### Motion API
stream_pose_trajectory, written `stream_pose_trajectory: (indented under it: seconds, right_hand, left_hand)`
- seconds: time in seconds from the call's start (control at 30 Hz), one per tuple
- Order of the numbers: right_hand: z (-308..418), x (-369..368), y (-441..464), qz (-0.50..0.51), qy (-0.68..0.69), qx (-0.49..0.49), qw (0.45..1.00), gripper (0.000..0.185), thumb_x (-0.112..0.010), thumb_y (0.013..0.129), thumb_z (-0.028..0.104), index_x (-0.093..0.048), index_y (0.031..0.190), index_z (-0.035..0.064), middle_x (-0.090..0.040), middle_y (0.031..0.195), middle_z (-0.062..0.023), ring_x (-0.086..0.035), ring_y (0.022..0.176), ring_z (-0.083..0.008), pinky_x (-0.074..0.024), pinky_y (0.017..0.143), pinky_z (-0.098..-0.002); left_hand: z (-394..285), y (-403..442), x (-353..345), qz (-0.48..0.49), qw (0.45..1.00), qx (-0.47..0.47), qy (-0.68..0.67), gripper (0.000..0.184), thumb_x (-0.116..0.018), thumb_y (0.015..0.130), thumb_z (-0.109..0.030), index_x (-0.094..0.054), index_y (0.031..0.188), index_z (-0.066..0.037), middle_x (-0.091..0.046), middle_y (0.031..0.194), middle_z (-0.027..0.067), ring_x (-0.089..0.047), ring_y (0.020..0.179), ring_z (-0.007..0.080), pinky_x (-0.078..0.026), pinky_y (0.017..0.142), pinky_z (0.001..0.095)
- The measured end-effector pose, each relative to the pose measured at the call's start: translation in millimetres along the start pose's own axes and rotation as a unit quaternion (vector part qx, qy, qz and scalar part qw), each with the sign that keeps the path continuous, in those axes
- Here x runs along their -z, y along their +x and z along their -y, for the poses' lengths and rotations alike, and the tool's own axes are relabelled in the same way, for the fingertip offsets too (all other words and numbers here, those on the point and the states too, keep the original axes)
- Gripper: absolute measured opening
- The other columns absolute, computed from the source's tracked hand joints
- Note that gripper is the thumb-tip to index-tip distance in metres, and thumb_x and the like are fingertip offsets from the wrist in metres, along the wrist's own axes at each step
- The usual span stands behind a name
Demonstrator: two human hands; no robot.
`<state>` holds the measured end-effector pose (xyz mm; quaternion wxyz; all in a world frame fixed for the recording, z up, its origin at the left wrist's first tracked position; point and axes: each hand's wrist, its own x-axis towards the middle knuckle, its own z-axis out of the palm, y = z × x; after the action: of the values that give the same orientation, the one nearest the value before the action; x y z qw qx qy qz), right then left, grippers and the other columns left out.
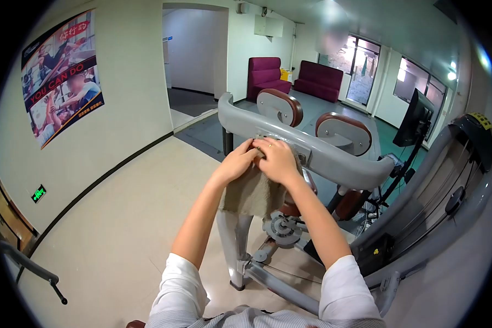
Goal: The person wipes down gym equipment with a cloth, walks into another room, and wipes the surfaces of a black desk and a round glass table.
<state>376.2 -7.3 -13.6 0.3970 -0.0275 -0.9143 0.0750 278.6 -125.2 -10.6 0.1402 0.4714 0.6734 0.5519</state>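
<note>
A brownish-grey cloth (251,192) hangs down in front of the grey frame bar (341,168) of an exercise machine. My left hand (238,164) grips its upper edge, fingers bent round the fabric. Close beside it, the fingertips nearly meeting, my right hand (279,159) pinches the same cloth and wears a ring. Both hands are right at the bar's near side; whether they touch the metal I cannot tell. Part of the bar's middle is hidden behind the hands.
Brown-edged pads (280,107) rise beyond the bar. A weight-stack machine (467,180) stands close on the right, near a black screen (414,117). Below is a grey leg (234,246) with a round dial plate (282,228). Purple seats (318,82) stand farther back.
</note>
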Motion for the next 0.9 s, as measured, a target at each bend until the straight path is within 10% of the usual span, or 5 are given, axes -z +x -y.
stream_pose_trajectory:
  seconds: [0.23,0.53,0.9]
  right_hand:
    - [-21.9,-4.4,4.0,-0.055,0.007,-0.057,0.997,0.027,-0.049,0.076,0.019,-0.062,0.092,0.003,-0.061,0.102,-0.0126,-0.051,0.103,-0.0269,-0.0325,0.094,-0.0394]
    - [14.4,-14.6,-25.1,-0.086,-0.048,-0.194,0.976,0.042,-0.046,0.085,0.023,-0.047,0.12,0.0009,-0.039,0.132,-0.017,-0.03,0.125,-0.0336,-0.0253,0.102,-0.0422]
    - [68.6,-33.5,-86.6,-0.132,-0.013,-0.115,0.985,0.053,-0.046,0.086,0.021,-0.029,0.13,-0.0023,-0.02,0.138,-0.0254,-0.019,0.127,-0.045,-0.0213,0.104,-0.048]
  left_hand:
    - [-29.7,25.1,-23.6,-0.005,0.966,0.069,0.25,0.055,-0.027,0.09,-0.044,-0.039,0.13,-0.008,-0.045,0.127,0.0171,-0.045,0.115,0.0319,-0.035,0.095,0.0359]
    - [5.1,6.9,-24.7,-0.051,0.883,-0.225,0.41,0.046,-0.033,0.089,-0.032,-0.045,0.126,-0.007,-0.045,0.13,0.0109,-0.038,0.122,0.0295,-0.03,0.1,0.0391]
    - [17.5,-80.8,-29.2,-0.138,0.899,-0.25,0.331,0.043,-0.041,0.082,-0.022,-0.048,0.123,-0.01,-0.044,0.131,0.0079,-0.033,0.124,0.0278,-0.023,0.102,0.0447]
